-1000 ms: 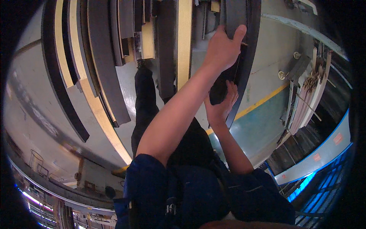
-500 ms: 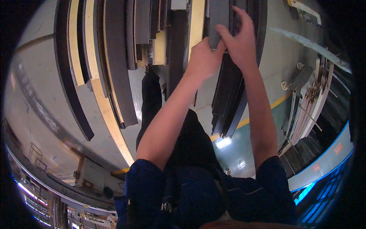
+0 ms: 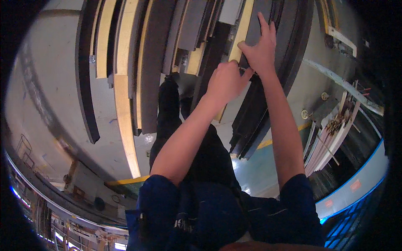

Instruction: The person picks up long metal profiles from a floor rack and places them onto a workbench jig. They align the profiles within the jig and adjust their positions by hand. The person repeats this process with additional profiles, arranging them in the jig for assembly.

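Note:
A long dark grey board (image 3: 252,29) lies lengthwise on a stack of similar pieces, its near end between my hands. My left hand (image 3: 228,81) is closed at that near end, knuckles up and the thumb toward my right hand; its fingertips are hidden. Over the board's right side lies my right hand (image 3: 263,52), with the fingers stretched away from me and the thumb spread left across the board. Just left of the board runs a pale yellow strip (image 3: 241,31). Dark profiles (image 3: 251,108) stick out toward me below my right hand.
More long dark boards (image 3: 153,62) and pale wooden strips (image 3: 122,96) lie side by side to the left, their ends uneven. A curved dark strip (image 3: 86,83) is the leftmost one. At the right stands a rack of thin offcuts (image 3: 335,129), beside wheels on the floor.
The view has shifted, so the stacked boards appear further right and tilted. Both hands sit slightly nearer to me, still at the board's end; my right hand's fingers have straightened.

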Available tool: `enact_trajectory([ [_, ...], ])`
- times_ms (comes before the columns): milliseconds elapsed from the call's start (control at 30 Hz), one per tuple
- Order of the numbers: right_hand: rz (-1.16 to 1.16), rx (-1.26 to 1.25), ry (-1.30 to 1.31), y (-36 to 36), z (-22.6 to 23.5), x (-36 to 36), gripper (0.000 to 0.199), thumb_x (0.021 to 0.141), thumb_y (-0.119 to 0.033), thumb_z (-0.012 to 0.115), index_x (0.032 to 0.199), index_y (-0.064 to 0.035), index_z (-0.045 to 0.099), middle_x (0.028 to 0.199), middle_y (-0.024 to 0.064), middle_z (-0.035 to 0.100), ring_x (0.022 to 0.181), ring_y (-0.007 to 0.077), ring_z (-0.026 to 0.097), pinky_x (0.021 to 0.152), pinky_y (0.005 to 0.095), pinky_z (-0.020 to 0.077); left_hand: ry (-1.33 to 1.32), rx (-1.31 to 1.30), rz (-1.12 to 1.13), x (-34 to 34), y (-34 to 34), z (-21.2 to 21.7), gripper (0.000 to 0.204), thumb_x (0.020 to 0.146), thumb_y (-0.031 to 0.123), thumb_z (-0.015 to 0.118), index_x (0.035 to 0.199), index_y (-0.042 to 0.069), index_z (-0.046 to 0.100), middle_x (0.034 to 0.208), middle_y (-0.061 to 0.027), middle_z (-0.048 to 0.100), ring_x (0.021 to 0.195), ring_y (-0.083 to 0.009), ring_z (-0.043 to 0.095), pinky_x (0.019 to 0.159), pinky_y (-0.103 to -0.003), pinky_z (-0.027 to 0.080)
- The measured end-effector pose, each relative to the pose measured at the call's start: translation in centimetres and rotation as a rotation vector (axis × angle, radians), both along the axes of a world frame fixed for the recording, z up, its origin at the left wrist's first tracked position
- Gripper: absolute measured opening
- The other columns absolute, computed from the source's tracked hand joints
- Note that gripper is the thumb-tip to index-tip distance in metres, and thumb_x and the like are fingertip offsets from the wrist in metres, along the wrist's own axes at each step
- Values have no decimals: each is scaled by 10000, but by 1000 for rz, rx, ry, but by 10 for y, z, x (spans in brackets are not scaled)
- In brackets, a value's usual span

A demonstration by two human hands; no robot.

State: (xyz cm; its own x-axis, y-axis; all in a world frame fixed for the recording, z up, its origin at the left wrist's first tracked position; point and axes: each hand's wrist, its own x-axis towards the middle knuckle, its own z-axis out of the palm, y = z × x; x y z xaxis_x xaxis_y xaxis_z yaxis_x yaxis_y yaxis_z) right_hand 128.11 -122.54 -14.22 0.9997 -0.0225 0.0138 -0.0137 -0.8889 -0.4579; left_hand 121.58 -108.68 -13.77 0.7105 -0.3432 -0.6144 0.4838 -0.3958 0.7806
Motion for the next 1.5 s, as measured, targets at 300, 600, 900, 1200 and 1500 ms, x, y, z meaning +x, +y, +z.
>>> enact_trajectory([
  [300, -36, 52, 23, 50, -26, 2, 976, 715, -243, 813, 1575, -224, 351, 1589, 352, 246, 1472, 506, 278, 1191, 532, 314, -644, 815, 349, -84, 150, -15, 785, 778, 109, 813, 1460, 10, 436, 1406, -215, 487, 1262, -400, 501, 1066, -477, 425],
  [600, -37, 34, 114, 80, -32, 8, 975, 742, -247, 813, 1585, -214, 324, 1613, 344, 174, 1455, 485, 337, 1155, 493, 382, -507, 709, 361, -102, 135, -41, 963, 668, 8, 813, 1513, -16, 352, 1353, -225, 511, 1210, -414, 505, 1037, -476, 412],
  [900, 17, -15, 111, 81, -21, 3, 898, 800, -223, 791, 1579, -179, 347, 1591, 369, 189, 1456, 491, 333, 1170, 474, 364, -304, 475, 356, -101, 119, -8, 936, 621, -17, 802, 1460, -36, 387, 1275, -221, 524, 1142, -416, 526, 1005, -483, 437],
  [1200, 68, -89, 119, 80, -27, 4, 915, 799, -224, 799, 1585, -175, 333, 1618, 357, 134, 1467, 519, 293, 1172, 490, 357, -180, 278, 447, -107, 125, -17, 857, 721, 151, 838, 1451, -6, 417, 1250, -209, 553, 1147, -405, 573, 986, -450, 497],
  [1500, 87, -73, 93, 79, -31, 2, 914, 804, -255, 797, 1585, -175, 329, 1624, 343, 121, 1467, 510, 299, 1169, 486, 366, 725, -569, 955, -59, 151, -83, 783, 938, 519, 695, 1378, -102, 511, 1315, -244, 615, 1199, -332, 603, 997, -463, 502],
])
